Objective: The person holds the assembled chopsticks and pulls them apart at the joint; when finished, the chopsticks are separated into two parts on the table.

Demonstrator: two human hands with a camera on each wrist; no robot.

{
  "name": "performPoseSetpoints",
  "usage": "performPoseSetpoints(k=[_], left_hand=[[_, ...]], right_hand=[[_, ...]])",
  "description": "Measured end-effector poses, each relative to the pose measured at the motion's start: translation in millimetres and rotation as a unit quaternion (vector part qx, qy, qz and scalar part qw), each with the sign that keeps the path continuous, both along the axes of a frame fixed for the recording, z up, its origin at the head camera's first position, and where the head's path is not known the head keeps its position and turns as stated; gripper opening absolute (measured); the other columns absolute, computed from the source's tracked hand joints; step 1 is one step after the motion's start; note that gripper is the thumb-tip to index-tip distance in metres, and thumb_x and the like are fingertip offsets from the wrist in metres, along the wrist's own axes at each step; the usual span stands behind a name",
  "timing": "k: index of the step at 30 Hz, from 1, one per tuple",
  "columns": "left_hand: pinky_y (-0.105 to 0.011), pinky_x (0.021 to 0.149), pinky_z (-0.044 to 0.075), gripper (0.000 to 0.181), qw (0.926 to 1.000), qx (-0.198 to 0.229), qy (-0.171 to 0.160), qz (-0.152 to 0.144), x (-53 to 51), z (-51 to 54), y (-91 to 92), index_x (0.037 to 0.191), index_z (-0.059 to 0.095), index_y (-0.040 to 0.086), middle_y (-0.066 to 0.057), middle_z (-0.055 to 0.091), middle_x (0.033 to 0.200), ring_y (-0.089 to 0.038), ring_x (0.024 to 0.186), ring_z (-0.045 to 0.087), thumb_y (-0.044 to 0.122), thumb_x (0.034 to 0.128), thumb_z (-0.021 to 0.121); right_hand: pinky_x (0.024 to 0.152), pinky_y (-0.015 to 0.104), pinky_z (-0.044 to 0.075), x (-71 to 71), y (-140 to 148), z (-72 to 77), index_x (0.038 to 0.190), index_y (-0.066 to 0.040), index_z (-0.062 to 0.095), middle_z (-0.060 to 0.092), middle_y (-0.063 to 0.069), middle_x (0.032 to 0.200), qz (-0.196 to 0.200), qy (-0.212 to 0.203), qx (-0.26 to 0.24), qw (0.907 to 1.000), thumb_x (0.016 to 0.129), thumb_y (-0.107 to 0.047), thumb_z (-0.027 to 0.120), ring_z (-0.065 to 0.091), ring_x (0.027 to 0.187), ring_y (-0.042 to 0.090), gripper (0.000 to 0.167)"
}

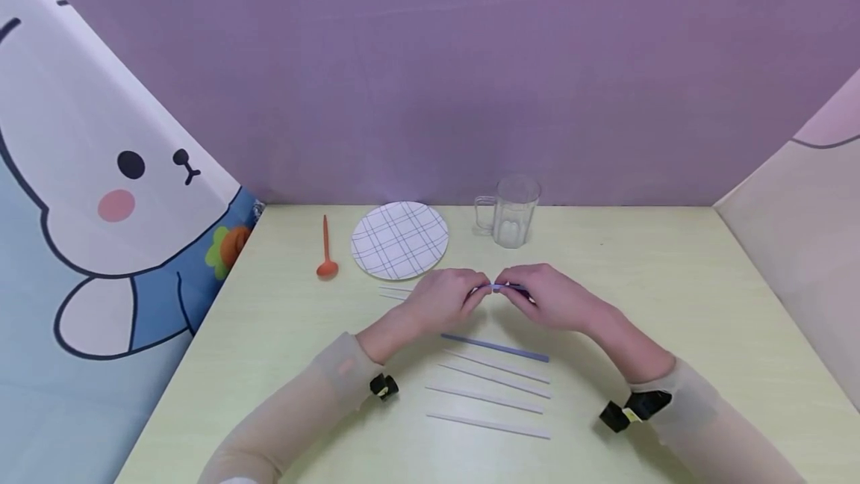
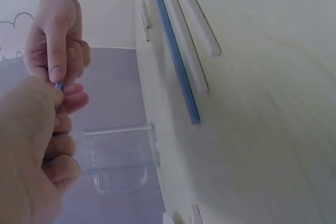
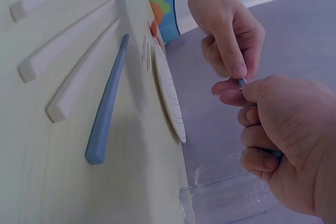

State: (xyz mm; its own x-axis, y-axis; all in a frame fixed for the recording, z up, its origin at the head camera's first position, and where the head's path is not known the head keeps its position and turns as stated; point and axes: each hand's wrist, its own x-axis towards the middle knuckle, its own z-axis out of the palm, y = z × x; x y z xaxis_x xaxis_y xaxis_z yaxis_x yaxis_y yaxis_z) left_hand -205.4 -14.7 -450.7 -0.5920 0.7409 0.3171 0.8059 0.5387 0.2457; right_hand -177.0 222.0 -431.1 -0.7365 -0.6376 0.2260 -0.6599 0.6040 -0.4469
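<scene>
Both hands meet above the table, behind a row of sticks. The left hand (image 1: pixel 446 296) and the right hand (image 1: pixel 554 297) pinch one thin blue stick (image 1: pixel 497 287) between thumbs and fingers, mostly hidden inside the hands. In the right wrist view a bit of this blue stick (image 3: pixel 242 82) shows between the fingertips. Below the hands a second blue chopstick (image 1: pixel 496 348) lies on the table, with several white chopsticks (image 1: pixel 487 399) roughly alongside it, nearer the front. Two more pale sticks (image 1: pixel 395 293) are partly covered by the left hand.
An orange spoon (image 1: pixel 326 269) lies at the back left. Beside it is a round plate (image 1: pixel 399 240) with a blue grid pattern. A clear mug (image 1: pixel 514 213) stands upright at the back, its handle to the left. Purple cloth (image 1: pixel 430 81) hangs behind the table.
</scene>
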Motion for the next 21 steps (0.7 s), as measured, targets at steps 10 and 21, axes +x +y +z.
performPoseSetpoints(k=[10,21], left_hand=[[-0.025,0.062,0.054,0.019,0.9985,0.018,0.033,-0.041,-4.8,-0.3,-2.5,0.105,0.080,0.018,0.007,0.079,0.092,-0.005,0.072,0.067,0.026,0.1076,0.063],[-0.027,0.063,0.056,0.019,0.9979,0.018,0.050,-0.038,-3.2,3.5,-1.6,0.107,0.080,0.017,0.005,0.079,0.093,-0.007,0.074,0.069,0.026,0.1068,0.064]], right_hand=[[0.084,0.032,0.059,3.7,1.4,3.3,0.109,-0.015,0.076,0.076,-0.007,0.101,0.008,0.022,0.013,0.9996,0.104,-0.007,0.065,0.066,0.090,0.003,0.014],[0.084,0.033,0.061,3.7,2.9,5.7,0.112,-0.011,0.078,0.078,-0.005,0.105,0.003,0.035,0.018,0.9992,0.104,-0.006,0.066,0.072,0.092,0.008,0.015]])
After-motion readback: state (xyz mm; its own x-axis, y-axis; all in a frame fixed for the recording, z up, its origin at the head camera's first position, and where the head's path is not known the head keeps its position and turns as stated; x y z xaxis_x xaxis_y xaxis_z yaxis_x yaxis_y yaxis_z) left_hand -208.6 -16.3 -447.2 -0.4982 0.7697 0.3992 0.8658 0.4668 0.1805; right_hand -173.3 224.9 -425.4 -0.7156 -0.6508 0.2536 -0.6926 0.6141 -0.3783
